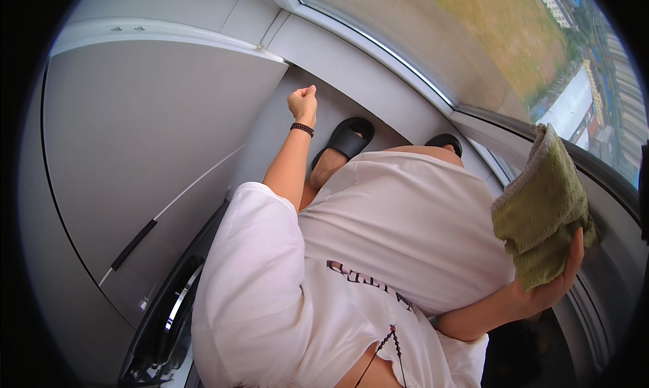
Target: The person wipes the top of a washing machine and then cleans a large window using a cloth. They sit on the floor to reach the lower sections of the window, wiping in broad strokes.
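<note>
A folded green cloth (547, 210) with a greyish edge is held in my right hand (552, 286), up against the window frame (603, 170) on the right. Its fingers and thumb lie around the cloth's lower part, and some fingers are hidden behind it. My left hand (302, 104) has its fingers curled in, with nothing visible in it, above the grey floor beside a black slide sandal (350, 139). A dark beaded bracelet (302, 129) circles the left wrist.
A large window shows ground and buildings far below. Under it runs a light ledge (355, 68). Grey cabinet panels (152, 114) stand at the left. A glossy black object (167, 307) lies at lower left, close to my left sleeve. Another black sandal (446, 143) is near the ledge.
</note>
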A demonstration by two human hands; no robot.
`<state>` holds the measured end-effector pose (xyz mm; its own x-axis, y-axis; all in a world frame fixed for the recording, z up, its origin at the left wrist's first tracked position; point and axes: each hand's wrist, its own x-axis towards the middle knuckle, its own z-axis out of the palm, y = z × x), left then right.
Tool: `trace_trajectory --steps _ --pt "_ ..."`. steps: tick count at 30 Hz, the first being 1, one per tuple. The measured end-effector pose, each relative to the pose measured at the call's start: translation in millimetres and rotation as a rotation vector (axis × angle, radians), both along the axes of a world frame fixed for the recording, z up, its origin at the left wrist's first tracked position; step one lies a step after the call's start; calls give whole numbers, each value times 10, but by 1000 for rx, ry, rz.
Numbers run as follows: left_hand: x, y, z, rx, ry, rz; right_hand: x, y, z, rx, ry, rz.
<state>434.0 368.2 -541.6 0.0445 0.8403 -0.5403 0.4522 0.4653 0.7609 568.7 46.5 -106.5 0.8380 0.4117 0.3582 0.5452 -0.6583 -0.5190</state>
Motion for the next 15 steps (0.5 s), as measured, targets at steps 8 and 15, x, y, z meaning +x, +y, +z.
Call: trace_trajectory --steps 8,15 --pt "-102 -105 1367 119 -360 -291 116 247 78 1354 1057 -383" --pt "-279 -103 3237 695 -229 -750 283 318 -86 1351 1236 -105"
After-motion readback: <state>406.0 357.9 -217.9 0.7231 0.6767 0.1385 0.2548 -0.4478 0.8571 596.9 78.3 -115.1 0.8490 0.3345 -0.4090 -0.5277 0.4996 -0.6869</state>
